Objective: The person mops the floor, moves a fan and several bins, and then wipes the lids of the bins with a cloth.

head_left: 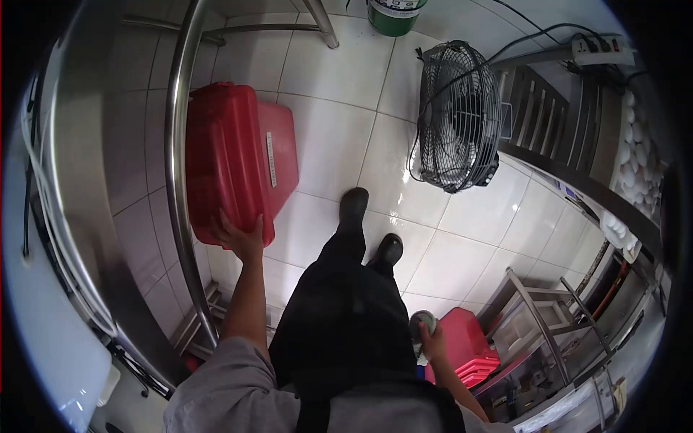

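Note:
My left hand [244, 237] grips the lower corner of a large red plastic bin [224, 159], its thumb and fingers spread over the rim. The bin stands beside the steel table frame and has a pale label strip [271, 160] on it. Low on the right side, my right hand [434, 343] is closed on a grey-green, roundish thing [422, 325], too small in view for me to name its kind. Right next to that hand is a second red plastic container [465, 345].
A black floor fan [462, 115] stands on the white tiles [325, 68], its cord running to a power strip [600, 52]. A green bucket [393, 20] is at the far end. Steel tubing [178, 166] lines the left; eggs [639, 155] and a metal stand [545, 317] are right.

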`<action>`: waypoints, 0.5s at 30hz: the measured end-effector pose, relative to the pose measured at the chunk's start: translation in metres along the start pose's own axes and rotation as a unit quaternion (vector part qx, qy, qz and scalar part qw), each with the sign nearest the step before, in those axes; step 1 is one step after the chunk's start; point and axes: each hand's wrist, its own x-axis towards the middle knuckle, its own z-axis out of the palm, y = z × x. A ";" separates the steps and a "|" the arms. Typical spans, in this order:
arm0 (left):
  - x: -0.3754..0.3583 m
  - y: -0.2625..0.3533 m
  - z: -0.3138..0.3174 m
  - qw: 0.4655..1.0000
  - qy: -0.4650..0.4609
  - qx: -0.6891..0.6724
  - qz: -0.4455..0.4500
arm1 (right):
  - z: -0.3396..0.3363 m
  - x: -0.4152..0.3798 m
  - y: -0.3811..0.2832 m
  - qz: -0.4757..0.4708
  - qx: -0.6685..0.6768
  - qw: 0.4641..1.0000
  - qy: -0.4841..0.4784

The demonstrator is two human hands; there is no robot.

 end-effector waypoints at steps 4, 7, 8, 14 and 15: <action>0.053 -0.008 0.013 0.995 0.058 -0.004 0.077 | 0.012 0.006 -0.038 0.028 -0.002 0.999 -0.021; 0.101 0.016 0.012 0.994 0.082 0.031 0.069 | 0.019 0.005 -0.025 0.019 -0.050 0.997 -0.050; 0.119 0.020 0.023 0.985 0.129 0.079 0.078 | 0.018 0.006 -0.018 0.022 -0.049 0.997 -0.050; 0.241 0.106 0.039 0.974 0.038 -0.084 -0.207 | 0.012 0.002 0.015 0.062 -0.060 0.996 -0.029; 0.267 0.095 0.059 0.953 0.059 -0.210 -0.211 | 0.013 0.004 0.026 0.064 -0.056 0.996 -0.026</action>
